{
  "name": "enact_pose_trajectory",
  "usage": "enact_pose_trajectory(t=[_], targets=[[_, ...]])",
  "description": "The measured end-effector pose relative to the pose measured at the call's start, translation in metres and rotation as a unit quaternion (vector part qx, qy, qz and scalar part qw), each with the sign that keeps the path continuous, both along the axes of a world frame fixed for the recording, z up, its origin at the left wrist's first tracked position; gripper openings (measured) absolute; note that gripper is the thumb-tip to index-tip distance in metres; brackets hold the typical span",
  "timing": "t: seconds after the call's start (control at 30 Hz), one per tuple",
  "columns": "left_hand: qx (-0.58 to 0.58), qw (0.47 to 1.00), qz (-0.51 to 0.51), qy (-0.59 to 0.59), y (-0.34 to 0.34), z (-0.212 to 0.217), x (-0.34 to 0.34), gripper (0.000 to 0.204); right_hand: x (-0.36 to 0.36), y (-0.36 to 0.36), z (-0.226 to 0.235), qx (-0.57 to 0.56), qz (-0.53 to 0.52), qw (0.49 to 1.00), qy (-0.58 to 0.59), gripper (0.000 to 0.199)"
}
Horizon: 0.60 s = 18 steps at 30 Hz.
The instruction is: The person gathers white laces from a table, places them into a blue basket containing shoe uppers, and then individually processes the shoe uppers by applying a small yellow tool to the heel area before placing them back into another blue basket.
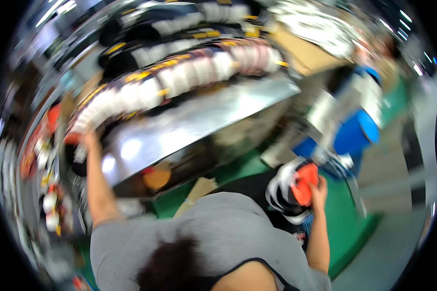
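Observation:
My right hand (318, 193) grips a bundle of nested fabric pieces (303, 184), with a bright orange face and white and black layers, at my right side. Blur hides what kind of pieces they are. My left arm reaches forward, and the left hand (88, 139) is at the near left end of a long row of nested white, pink and dark pieces (145, 94) with yellow bits. Its fingers are smeared by motion, so their grip does not show. This row lies along a shiny metal table (194, 123).
More dark and white rows (175, 22) lie behind on the table. Brown cardboard (301, 51) and a white heap (320, 24) are at the far right. A blue bin (357, 131) stands right of the table. Racks of colourful pieces (51, 208) stand at left. The floor (344, 233) is green.

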<state>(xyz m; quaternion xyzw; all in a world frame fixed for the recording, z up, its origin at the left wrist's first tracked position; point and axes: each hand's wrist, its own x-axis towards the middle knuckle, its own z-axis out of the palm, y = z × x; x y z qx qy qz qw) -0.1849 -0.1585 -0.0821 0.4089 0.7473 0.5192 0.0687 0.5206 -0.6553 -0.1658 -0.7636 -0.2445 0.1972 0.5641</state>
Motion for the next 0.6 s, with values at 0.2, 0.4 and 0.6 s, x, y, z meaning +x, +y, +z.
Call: enact_pose_trajectory(t=[0.2, 0.4, 0.6], targets=[[0.238, 0.943, -0.106, 0.206, -0.148, 0.041, 0.127, 0.043, 0.007, 0.021, -0.011, -0.056, -0.104, 0.983, -0.143, 0.051], [-0.125, 0.461, -0.877, -0.059, -0.298, 0.107, 0.439, 0.044, -0.016, 0.014, 0.021, -0.075, -0.118, 0.966, -0.218, 0.056], [-0.504, 0.366, -0.677, -0.391, -0.319, -0.003, 0.601, 0.041, -0.063, 0.057, 0.07, 0.008, -0.12, 0.948, -0.294, 0.079]])
